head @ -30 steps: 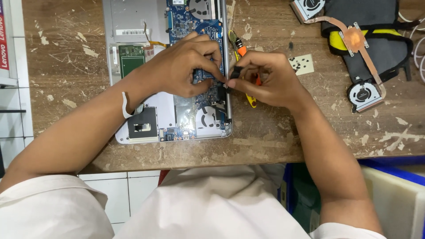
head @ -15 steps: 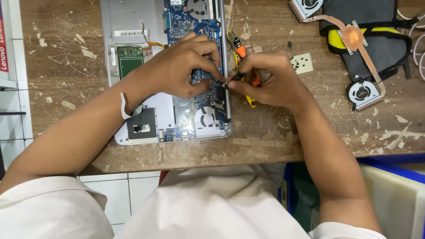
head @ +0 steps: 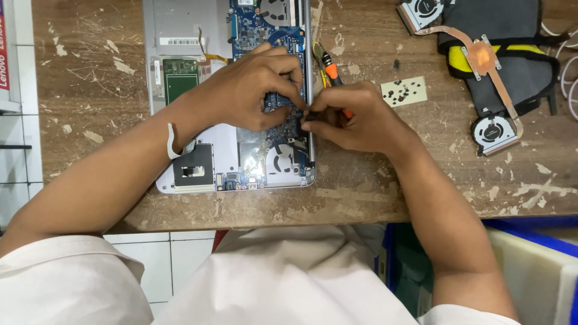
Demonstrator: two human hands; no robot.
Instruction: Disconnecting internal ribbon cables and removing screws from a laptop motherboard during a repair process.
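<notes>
An opened silver laptop (head: 180,36) lies bottom-up on the worn wooden bench, its blue circuit board (head: 253,30) and a round fan (head: 283,161) exposed. My left hand (head: 253,90) rests on the board, fingertips pressed down near the laptop's right edge. My right hand (head: 352,117) meets it there, pinching a small dark part (head: 310,115) at the board's edge. An orange-handled screwdriver (head: 330,66) lies partly under my right hand. What exactly the fingers grip is mostly hidden.
A small white card with several dark screws (head: 403,91) lies to the right. A copper heat pipe with two fans (head: 481,60) rests on a black and yellow pouch (head: 512,54) at top right. A blue bin (head: 530,271) sits below the bench edge.
Both hands have stayed at the laptop's right edge with only slight finger shifts; the view has drifted a little.
</notes>
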